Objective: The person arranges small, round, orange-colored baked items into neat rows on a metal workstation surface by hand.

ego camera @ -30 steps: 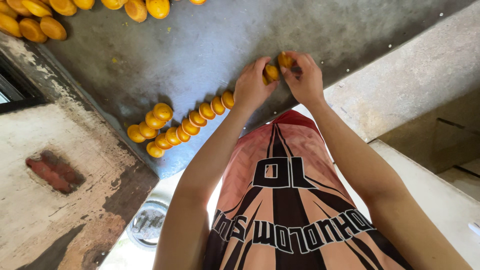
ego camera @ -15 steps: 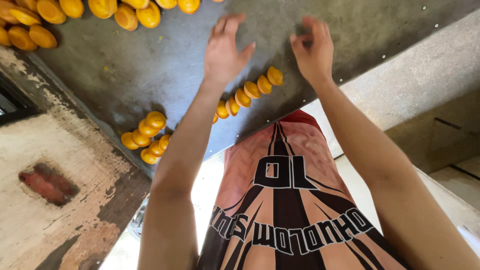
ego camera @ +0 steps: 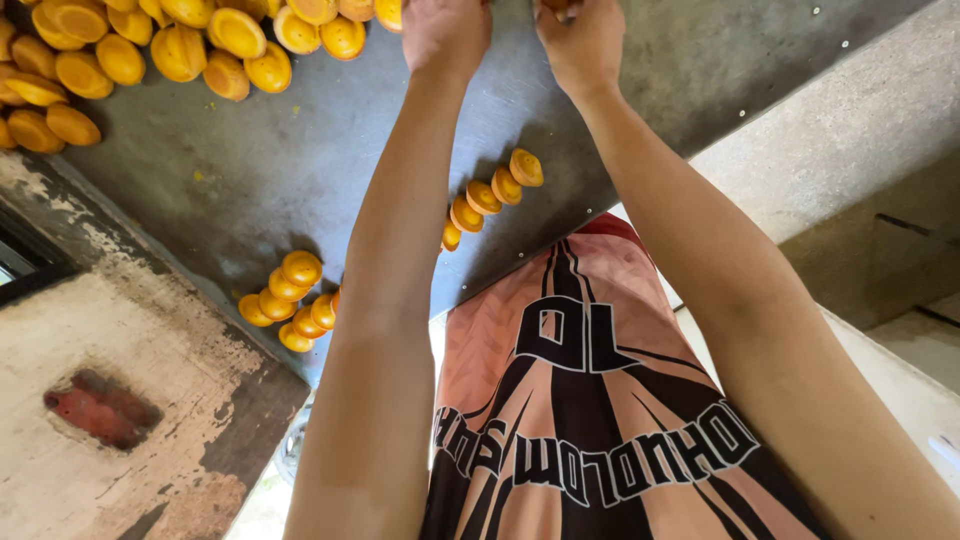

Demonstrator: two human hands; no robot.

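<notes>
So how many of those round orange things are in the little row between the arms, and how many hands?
Orange round pieces in that row: 5 showing
Bare hands: 2, left hand and right hand
Total: 7

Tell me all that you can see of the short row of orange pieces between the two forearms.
The row of orange pieces holds four or five small, round, dome-like pieces, smooth and yellow-orange. They lean on one another like shingles, in a slanted line on the grey metal table, close to its near edge. The left forearm hides its lower end. No hand touches it; both hands are farther up, at the top edge of the picture.
</notes>
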